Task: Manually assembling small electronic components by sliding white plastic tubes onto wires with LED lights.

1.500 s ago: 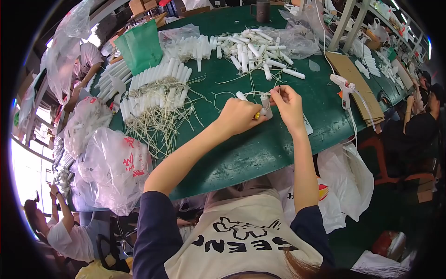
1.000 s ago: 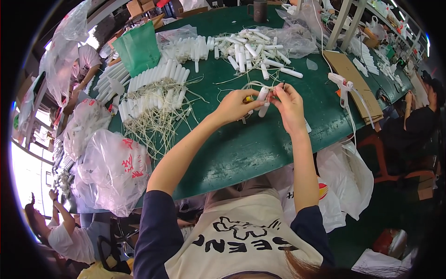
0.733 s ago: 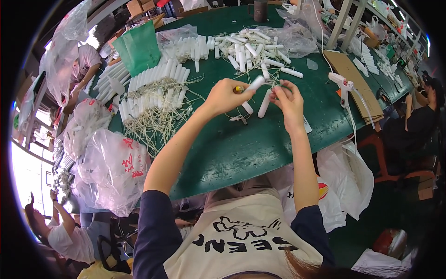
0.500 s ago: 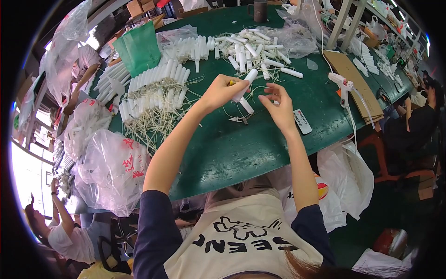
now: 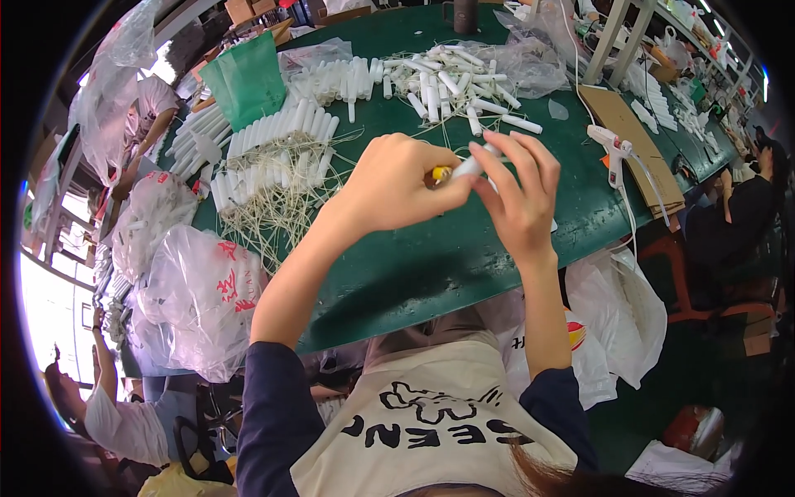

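Head cam: since the last frame the right hand [image 5: 522, 203] has swung in and looks to be pinching the far end of the white tube [image 5: 470, 168]. Left hand [image 5: 397, 184] is closed round its near end plus some yellow thing [image 5: 441, 174]. Tube's at 3 o'clock from the left, 10 from the right, touching both, long axis pointing roughly 1:30.
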The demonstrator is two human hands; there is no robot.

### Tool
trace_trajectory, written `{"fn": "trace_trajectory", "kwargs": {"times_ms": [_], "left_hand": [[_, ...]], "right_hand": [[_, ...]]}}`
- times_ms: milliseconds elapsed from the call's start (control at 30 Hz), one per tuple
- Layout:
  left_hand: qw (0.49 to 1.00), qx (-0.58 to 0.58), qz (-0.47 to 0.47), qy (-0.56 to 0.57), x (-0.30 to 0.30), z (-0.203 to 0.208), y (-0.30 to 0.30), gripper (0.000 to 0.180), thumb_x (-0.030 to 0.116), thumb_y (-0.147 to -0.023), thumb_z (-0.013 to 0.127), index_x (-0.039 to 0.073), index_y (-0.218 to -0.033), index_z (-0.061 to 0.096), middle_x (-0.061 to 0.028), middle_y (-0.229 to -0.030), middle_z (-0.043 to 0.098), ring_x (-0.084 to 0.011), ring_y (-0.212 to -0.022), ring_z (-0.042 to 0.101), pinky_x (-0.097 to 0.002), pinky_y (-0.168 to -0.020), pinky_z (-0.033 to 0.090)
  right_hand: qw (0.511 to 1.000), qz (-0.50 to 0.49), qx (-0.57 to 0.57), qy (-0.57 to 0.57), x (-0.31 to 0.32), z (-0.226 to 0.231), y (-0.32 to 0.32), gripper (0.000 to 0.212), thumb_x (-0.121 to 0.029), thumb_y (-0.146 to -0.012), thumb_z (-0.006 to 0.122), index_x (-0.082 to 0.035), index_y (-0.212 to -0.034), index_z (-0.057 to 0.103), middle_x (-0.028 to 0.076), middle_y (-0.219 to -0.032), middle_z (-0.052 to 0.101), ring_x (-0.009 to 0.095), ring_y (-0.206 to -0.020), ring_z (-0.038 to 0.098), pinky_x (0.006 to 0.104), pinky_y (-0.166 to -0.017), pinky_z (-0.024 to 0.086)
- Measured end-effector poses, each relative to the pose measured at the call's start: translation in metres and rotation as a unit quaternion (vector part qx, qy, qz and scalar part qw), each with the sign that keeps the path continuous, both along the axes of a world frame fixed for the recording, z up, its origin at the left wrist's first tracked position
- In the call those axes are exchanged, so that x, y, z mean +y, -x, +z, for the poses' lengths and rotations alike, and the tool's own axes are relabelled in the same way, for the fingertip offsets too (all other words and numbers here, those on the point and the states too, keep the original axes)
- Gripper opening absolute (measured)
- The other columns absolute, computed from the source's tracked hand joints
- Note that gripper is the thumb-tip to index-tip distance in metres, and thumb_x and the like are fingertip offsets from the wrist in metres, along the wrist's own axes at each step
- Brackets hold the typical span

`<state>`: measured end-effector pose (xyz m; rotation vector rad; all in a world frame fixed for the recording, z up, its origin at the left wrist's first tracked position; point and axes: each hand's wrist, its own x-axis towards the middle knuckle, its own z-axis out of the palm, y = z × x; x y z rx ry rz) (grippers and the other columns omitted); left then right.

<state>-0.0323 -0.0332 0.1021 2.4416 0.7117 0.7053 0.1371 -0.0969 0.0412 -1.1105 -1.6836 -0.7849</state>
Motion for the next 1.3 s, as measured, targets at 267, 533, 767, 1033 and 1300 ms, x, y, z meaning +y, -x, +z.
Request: {"fn": "trace_trajectory", "kwargs": {"times_ms": [267, 533, 767, 1033, 1300], "left_hand": [[0.978, -0.088, -0.008, 0.186, 0.038, -0.036, 0.008, 0.039, 0.040, -0.088, 0.058, 0.003, -0.099, 0.064, -0.0082, -0.066, 0.057, -0.0146, -0.062, 0.052, -0.0275, -0.059, 0.040], [0.968, 0.092, 0.228, 0.059, 0.072, -0.118, 0.016, 0.061, 0.054, -0.082, 0.058, 0.007, -0.120, 0.049, -0.0175, -0.090, 0.066, -0.0316, -0.087, 0.065, -0.0386, -0.077, 0.049], [0.970, -0.081, 0.032, 0.228, 0.011, -0.065, 0.005, 0.031, 0.025, -0.099, 0.030, 0.004, -0.119, 0.039, -0.0075, -0.075, 0.051, -0.0160, -0.069, 0.049, -0.0319, -0.067, 0.042], [0.968, -0.141, -0.075, 0.193, -0.039, -0.028, 0.002, 0.027, 0.006, -0.092, 0.044, 0.000, -0.116, 0.034, -0.0078, -0.058, 0.055, -0.0131, -0.053, 0.049, -0.0286, -0.053, 0.038], [0.992, -0.069, -0.106, 0.004, -0.042, -0.019, 0.007, 0.031, 0.004, -0.085, 0.056, 0.002, -0.113, 0.042, -0.0041, -0.055, 0.051, -0.0135, -0.044, 0.046, -0.0275, -0.043, 0.034]], "right_hand": [[0.988, 0.017, 0.138, -0.068, -0.012, 0.003, -0.015, 0.027, -0.001, -0.078, 0.065, -0.005, -0.105, 0.060, 0.009, -0.104, 0.060, 0.026, -0.097, 0.056, 0.0375, -0.083, 0.043], [0.859, 0.188, 0.476, -0.030, -0.041, 0.020, -0.027, 0.021, -0.014, -0.098, 0.043, 0.002, -0.111, 0.047, 0.012, -0.105, 0.058, 0.015, -0.071, 0.057, 0.0252, -0.067, 0.044], [0.720, 0.443, 0.455, 0.279, -0.097, 0.008, -0.028, 0.036, -0.030, -0.090, 0.057, 0.004, -0.102, 0.052, 0.011, -0.068, 0.057, 0.015, -0.050, 0.051, 0.0272, -0.049, 0.040], [0.718, 0.352, 0.396, 0.451, -0.100, -0.024, -0.009, 0.016, -0.005, -0.083, 0.057, 0.004, -0.096, 0.059, 0.008, -0.075, 0.062, 0.013, -0.062, 0.059, 0.0244, -0.055, 0.049], [0.729, 0.332, 0.374, 0.467, -0.097, -0.037, -0.005, 0.018, -0.004, -0.082, 0.057, 0.005, -0.098, 0.060, 0.006, -0.073, 0.063, 0.010, -0.065, 0.061, 0.0231, -0.058, 0.050]]}}
